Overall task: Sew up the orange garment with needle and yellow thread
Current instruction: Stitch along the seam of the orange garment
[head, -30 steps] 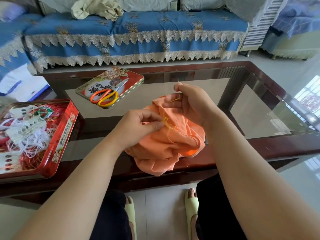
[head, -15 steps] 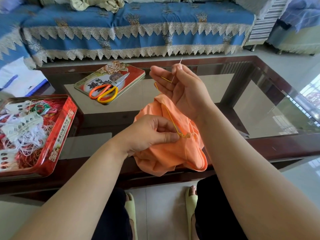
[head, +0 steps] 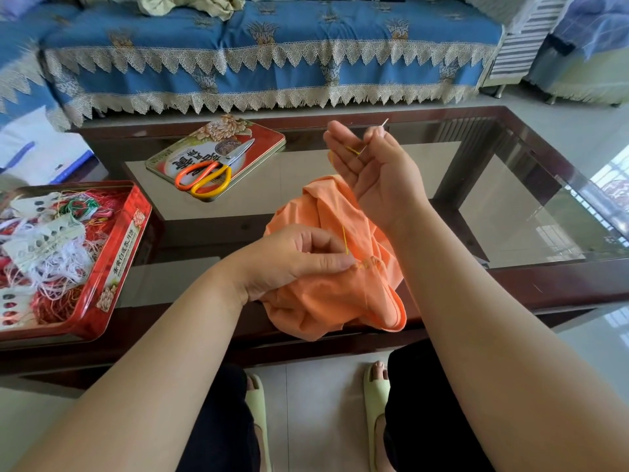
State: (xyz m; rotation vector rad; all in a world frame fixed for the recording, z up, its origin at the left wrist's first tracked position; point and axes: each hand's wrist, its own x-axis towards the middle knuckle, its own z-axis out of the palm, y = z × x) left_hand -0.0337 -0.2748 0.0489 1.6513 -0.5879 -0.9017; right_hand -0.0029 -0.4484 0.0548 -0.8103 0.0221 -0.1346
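The orange garment [head: 326,294] lies bunched at the near edge of the glass table. My left hand [head: 292,260] pinches it beside a short puckered seam of yellow stitches. My right hand [head: 371,168] is raised above the cloth, palm toward me, with the needle [head: 374,137] held between thumb and forefinger, tip pointing up and away. The yellow thread [head: 344,238] runs taut from the seam up to that hand and crosses its fingers.
A red tin lid [head: 258,137] carries orange-and-yellow scissors [head: 207,175] at the table's middle left. A red tin [head: 119,253] full of tangled threads stands at the left edge. A blue-covered sofa [head: 272,56] runs behind the table [head: 544,284].
My right hand has lifted away from the cloth with the needle and drawn the yellow thread out taut. My left hand has kept its pinch at the seam.
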